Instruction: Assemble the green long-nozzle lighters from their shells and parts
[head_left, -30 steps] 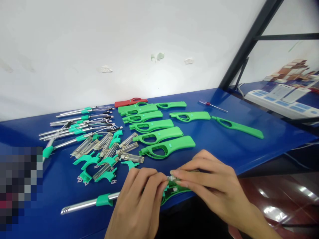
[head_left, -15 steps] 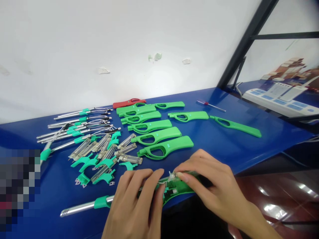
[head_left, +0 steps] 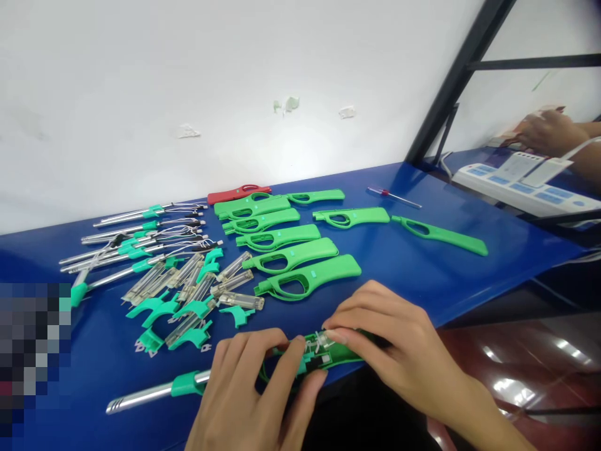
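Where my two hands meet at the near edge of the blue table (head_left: 469,263), most of the open lighter shell (head_left: 323,358) is covered, so I can see only a short green stretch with a clear part and some white wire inside it. My left hand (head_left: 248,394) lies curled over the shell's left end, thumb under and fingers on top, gripping it; the steel nozzle (head_left: 141,396) with its teal collar sticks out from under that hand to the left. My right hand (head_left: 399,351) is bent down over the shell's right end, fingertips (head_left: 335,336) pinching or pressing the clear part; which of the two I cannot tell. The shell sits right on the table's front edge, partly past it.

Just behind my hands lies a row of green handle shells (head_left: 305,279), close to my knuckles. Left of them a heap of clear tubes and teal triggers (head_left: 197,297) crowds the surface. A blurred patch hides the far left corner. At the right the table is bare out to a lone green shell (head_left: 441,235) and a small screwdriver (head_left: 393,197). Another person's hand (head_left: 547,131) shows beyond the black frame.
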A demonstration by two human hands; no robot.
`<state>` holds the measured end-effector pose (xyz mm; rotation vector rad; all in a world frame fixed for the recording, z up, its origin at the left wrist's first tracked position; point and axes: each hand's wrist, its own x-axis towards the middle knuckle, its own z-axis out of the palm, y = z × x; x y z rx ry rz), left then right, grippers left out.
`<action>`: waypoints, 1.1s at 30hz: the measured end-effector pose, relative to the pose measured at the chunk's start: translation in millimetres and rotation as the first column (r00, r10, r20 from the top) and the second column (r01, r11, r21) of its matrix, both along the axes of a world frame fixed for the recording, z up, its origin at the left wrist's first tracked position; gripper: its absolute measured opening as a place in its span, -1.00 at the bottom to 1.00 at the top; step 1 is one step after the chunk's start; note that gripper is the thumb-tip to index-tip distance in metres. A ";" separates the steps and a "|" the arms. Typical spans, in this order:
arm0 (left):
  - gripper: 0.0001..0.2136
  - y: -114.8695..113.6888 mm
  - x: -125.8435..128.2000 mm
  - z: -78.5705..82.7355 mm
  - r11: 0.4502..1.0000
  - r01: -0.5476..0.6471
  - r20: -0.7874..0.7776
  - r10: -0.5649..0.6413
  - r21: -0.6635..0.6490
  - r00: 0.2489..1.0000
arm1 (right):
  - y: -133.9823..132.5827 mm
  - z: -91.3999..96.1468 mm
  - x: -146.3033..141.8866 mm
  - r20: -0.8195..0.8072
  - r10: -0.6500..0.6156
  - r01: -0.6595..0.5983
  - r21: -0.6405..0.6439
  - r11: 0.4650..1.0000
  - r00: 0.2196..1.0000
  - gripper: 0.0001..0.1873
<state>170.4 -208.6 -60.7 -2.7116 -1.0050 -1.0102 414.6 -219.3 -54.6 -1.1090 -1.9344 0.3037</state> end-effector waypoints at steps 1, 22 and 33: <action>-0.85 -0.6 0.4 0.2 1.000 -0.006 0.007 0.006 -0.001 1.000 | 0.0 0.8 0.1 0.001 -0.001 0.001 0.001 1.000 1.000 -0.96; -0.77 2.7 -2.7 2.9 0.996 0.058 -0.048 -0.061 -0.064 0.997 | -1.8 2.4 1.0 0.001 0.007 -0.007 -0.047 0.999 1.000 -0.92; -0.83 1.0 2.2 2.1 0.998 0.054 -0.015 -0.055 -0.013 0.998 | -3.0 5.4 9.2 0.063 -0.076 0.074 0.027 0.997 0.995 -0.87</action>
